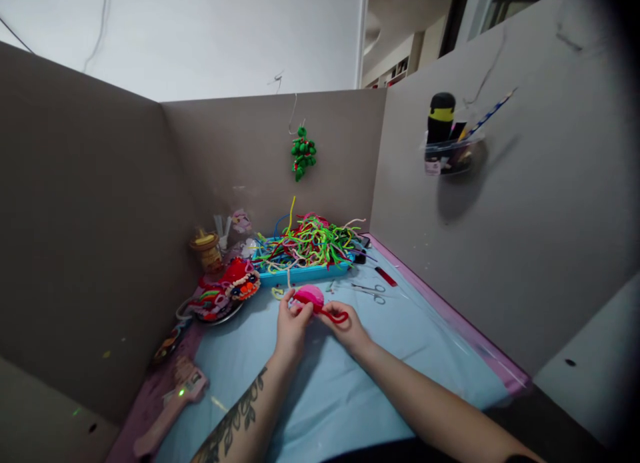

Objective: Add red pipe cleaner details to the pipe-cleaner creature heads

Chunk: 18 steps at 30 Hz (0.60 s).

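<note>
At the middle of the mat [400,356], both hands meet over a pink ball [310,295] – a fuzzy, rounded lump that sits just off the surface at the fingertips. The left hand [291,326] has its fingers drawn together and pinched on the ball's near side. The right hand [350,328] has thumb and forefinger closed on a red pipe cleaner [336,315], which runs from the ball in a loose loop toward 4 o'clock. Judging by its shape, the ball is already built up full and round, while the red piece is only partly worked in, most of its length hanging free, so the work looks somewhere in the middle. At 12 o'clock from the hands a tray [300,274] holds a tangled pile [310,240] of unused colours, touching the back wall's foot. Scissors [373,291] lie at 2 o'clock, near but untouched. At 9 o'clock a plate [220,314] carries finished-looking pieces [240,280] in red and white – signs that other items are already done. A pink tool [173,403] with a green light lies at 8 o'clock, well apart.
</note>
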### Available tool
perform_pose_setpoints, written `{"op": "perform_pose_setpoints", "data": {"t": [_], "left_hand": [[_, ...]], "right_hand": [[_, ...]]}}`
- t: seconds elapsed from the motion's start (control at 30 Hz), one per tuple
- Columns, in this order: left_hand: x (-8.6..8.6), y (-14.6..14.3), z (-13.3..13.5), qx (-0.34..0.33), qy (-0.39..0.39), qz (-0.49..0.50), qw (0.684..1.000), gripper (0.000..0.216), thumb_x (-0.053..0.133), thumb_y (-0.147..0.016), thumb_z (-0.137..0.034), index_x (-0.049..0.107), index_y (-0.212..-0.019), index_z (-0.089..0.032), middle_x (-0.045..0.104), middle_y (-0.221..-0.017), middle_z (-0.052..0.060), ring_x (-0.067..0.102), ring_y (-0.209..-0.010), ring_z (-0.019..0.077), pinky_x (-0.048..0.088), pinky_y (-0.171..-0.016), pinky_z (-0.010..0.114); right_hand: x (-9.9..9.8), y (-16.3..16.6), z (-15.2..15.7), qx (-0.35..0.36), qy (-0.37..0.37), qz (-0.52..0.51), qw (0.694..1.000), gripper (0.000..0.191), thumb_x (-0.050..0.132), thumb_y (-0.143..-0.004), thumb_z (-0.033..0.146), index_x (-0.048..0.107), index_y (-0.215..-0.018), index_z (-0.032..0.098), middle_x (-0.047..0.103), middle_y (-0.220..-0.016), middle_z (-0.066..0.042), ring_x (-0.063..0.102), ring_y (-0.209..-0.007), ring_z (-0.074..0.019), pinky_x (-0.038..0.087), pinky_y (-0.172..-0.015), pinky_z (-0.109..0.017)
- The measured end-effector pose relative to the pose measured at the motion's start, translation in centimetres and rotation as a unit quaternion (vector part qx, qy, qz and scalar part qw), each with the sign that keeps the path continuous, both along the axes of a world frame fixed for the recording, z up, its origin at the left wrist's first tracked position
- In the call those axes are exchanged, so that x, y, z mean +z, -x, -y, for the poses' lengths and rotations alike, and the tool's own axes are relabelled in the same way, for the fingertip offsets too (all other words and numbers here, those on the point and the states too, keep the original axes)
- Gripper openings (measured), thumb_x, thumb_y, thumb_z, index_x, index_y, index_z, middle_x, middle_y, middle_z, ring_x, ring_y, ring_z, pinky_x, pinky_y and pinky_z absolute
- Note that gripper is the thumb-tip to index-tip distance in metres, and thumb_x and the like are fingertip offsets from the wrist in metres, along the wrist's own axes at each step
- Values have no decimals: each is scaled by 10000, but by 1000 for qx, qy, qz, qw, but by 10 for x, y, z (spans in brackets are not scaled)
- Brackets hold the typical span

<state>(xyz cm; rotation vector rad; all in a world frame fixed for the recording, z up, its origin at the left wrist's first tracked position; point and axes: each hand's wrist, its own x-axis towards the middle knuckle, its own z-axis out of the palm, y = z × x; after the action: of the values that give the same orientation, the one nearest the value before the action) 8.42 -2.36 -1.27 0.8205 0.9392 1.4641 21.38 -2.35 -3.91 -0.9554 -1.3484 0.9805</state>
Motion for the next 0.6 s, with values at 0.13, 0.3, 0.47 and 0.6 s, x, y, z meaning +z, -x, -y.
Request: {"op": "perform_pose_setpoints", "data": {"t": [0.13, 0.3, 0.47, 0.6], "left_hand": [[2, -1, 3, 19, -47, -44, 998, 695, 754, -656, -235, 395, -1247, -170, 634, -663, -25, 624, -631, 127, 464, -677, 237], [7, 1, 4, 22, -46, -37, 998, 723, 751, -662, -260, 373, -1272, -178, 635, -671, -22, 628, -631, 129, 469, -677, 244], [6, 5, -2, 16, 10, 25, 1000, 736, 785, -611, -260, 394, -1230, -189, 640, -724, -15, 615, -613, 118, 462, -613, 229], [5, 6, -4, 13, 25, 39, 999, 741, 804, -579, -264, 410, -1200, -181, 634, -704, -20, 605, -594, 112, 442, -579, 213]], "right_hand": [[4, 6, 1, 43, 30, -53, 997, 274, 718, -671, 397, 587, -651, 157, 577, -604, 19, 500, -550, -110, 406, -537, -215], [1, 0, -3, -20, 22, -1, 1000, 204, 643, -738, 350, 601, -682, 158, 583, -588, 16, 501, -524, -116, 399, -521, -223], [0, -10, -1, -54, -80, 167, 981, 77, 571, -768, 207, 628, -733, 167, 630, -667, -11, 565, -625, -151, 437, -595, -248], [2, -10, 2, -94, -124, 232, 960, 93, 552, -741, 155, 583, -656, 175, 589, -627, 1, 537, -607, -143, 411, -582, -236]]}}
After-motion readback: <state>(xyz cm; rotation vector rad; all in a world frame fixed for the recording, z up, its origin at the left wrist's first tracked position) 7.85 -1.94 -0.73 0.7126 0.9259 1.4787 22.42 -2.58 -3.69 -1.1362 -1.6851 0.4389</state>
